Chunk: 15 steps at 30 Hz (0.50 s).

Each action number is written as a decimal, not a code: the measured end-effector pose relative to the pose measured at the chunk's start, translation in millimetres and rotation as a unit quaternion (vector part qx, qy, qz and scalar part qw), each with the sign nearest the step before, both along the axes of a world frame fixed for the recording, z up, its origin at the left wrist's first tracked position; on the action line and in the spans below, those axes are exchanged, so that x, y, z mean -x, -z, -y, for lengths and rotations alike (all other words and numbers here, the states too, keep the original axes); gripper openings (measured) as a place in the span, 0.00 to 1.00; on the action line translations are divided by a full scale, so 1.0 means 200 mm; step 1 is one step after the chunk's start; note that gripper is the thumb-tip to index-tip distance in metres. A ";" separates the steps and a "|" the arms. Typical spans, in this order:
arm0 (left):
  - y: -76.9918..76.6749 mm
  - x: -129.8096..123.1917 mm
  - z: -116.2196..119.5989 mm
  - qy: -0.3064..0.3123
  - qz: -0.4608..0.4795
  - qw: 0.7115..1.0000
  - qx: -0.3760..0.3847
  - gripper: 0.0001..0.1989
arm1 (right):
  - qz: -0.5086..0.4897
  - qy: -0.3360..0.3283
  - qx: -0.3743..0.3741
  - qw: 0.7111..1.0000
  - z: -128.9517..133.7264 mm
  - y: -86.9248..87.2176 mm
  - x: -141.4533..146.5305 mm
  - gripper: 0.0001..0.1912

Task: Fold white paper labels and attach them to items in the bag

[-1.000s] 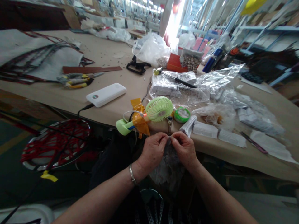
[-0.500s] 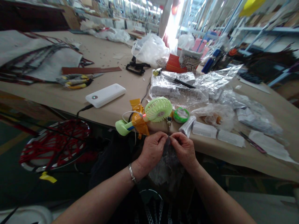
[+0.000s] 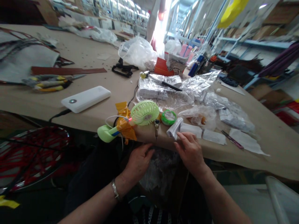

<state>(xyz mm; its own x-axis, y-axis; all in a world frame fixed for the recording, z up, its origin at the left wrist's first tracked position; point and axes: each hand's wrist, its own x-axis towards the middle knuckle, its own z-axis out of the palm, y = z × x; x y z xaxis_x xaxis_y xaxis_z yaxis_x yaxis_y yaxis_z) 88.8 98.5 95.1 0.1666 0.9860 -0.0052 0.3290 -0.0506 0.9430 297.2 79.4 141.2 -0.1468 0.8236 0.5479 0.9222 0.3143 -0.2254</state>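
My right hand (image 3: pixel 191 152) is open, its fingers reaching to the near end of a fanned stack of white paper slips (image 3: pixel 175 128); whether they touch it I cannot tell. My left hand (image 3: pixel 139 160) is open just below the table edge, thumb and forefinger a little apart with nothing visible between them. Above and between the hands, a slim metal-tipped tool (image 3: pixel 156 127) points down over the edge. A green handheld fan (image 3: pixel 144 113) is fixed beside it with orange tape (image 3: pixel 126 124). Below the hands hangs clear plastic (image 3: pixel 158 171), in shadow.
Right of the fan sits a green round tin (image 3: pixel 168 117). More paper slips (image 3: pixel 213 137), a thin pen-like tool (image 3: pixel 232 139) and plastic bags (image 3: pixel 201 116) lie rightward. A hammer (image 3: pixel 161 81) rests on wrapped packs. Leftward are a white power bank (image 3: pixel 86 99) and pliers (image 3: pixel 50 83).
Both hands were pinched together at the metal tool's tip; they have come apart. The right hand has moved to the paper slips, the left down and left. The view has turned right.
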 end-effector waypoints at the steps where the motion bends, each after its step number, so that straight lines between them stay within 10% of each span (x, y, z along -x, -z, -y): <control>1: 0.01 0.00 0.01 0.009 -0.005 1.000 0.006 0.11 | 0.023 0.011 -0.003 1.000 -0.01 0.02 0.00 0.17; 15: -0.11 -0.16 0.08 0.076 0.118 0.981 0.135 0.08 | -0.076 -0.015 -0.049 0.996 0.02 0.06 -0.05 0.11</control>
